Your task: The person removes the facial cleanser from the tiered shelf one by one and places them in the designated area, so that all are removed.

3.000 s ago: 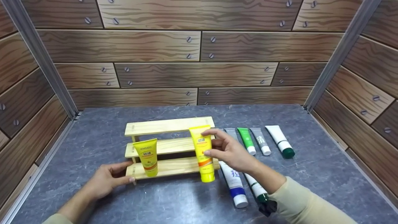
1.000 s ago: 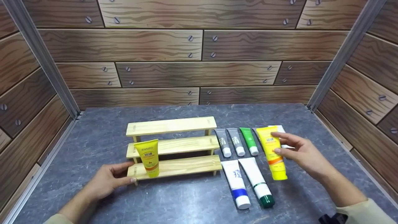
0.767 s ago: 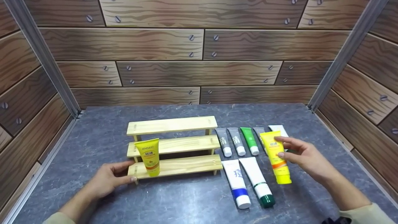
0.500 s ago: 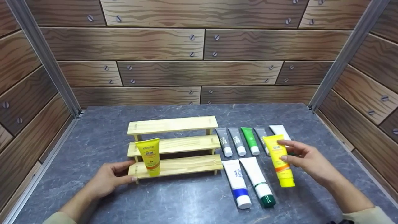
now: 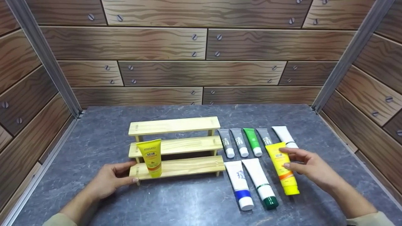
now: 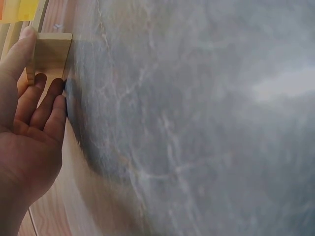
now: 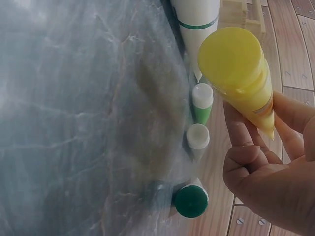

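Observation:
My right hand (image 5: 314, 168) pinches a yellow squeeze tube (image 5: 281, 166) between thumb and fingers, its cap pointing toward me. In the right wrist view this tube (image 7: 234, 64) is seen cap first, over the table. With thumb and fingers, my left hand (image 5: 105, 182) grips the left end of the lowest step of a three-tier wooden display rack (image 5: 191, 167). A second yellow tube (image 5: 151, 160) stands upright on its cap at the left of that step. The left wrist view shows the thumb at the rack's end (image 6: 53, 49), fingers around its leg.
Right of the rack lie a white tube with a blue band (image 5: 238, 185) and a white one with a dark green cap (image 5: 260, 183). Behind them lie grey tubes (image 5: 240, 142), a green tube (image 5: 252, 141) and another white tube (image 5: 284, 135). Wood-patterned walls (image 5: 163, 73) enclose the grey table (image 5: 176, 207).
My right hand has carried the yellow tube from in front of the rack to the far right, then down toward the table. My left hand has stayed on the rack.

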Available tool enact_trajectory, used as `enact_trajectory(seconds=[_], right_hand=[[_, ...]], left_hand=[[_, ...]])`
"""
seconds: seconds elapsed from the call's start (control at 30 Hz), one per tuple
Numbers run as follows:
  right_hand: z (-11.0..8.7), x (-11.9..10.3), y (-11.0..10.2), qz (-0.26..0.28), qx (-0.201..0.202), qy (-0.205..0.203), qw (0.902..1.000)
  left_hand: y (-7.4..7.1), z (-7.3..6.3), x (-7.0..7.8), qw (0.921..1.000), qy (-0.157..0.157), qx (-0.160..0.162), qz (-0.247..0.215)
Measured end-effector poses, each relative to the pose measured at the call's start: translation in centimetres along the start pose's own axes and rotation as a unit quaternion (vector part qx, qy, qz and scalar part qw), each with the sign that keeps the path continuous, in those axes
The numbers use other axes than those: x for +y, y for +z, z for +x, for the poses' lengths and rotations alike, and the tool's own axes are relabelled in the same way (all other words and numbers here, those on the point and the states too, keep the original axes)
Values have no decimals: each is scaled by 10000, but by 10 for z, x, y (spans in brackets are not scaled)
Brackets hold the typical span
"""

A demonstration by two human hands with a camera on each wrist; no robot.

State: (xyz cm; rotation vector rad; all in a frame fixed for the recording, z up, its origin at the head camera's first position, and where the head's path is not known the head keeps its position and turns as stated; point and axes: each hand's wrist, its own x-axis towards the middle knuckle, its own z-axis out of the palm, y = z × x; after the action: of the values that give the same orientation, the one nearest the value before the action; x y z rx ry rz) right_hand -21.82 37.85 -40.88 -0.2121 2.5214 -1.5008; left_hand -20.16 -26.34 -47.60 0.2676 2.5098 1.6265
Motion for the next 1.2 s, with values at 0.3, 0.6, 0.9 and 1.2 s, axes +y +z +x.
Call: enact_trajectory(seconds=[0.3, 0.6, 0.9, 1.2], right_hand=[[0, 7, 3, 57, -72, 86, 9999], [1, 15, 3, 26, -209, 451, 9988], [0, 20, 3, 31, -382, 546, 9978], [1, 26, 4, -113, -319, 721, 9968]], left_hand=[[0, 0, 1, 10000, 64, -16, 33], [1, -1, 2, 10000, 47, -36, 55], [1, -1, 1, 9998, 48, 31, 198], [1, -1, 0, 9999, 98, 36, 137]])
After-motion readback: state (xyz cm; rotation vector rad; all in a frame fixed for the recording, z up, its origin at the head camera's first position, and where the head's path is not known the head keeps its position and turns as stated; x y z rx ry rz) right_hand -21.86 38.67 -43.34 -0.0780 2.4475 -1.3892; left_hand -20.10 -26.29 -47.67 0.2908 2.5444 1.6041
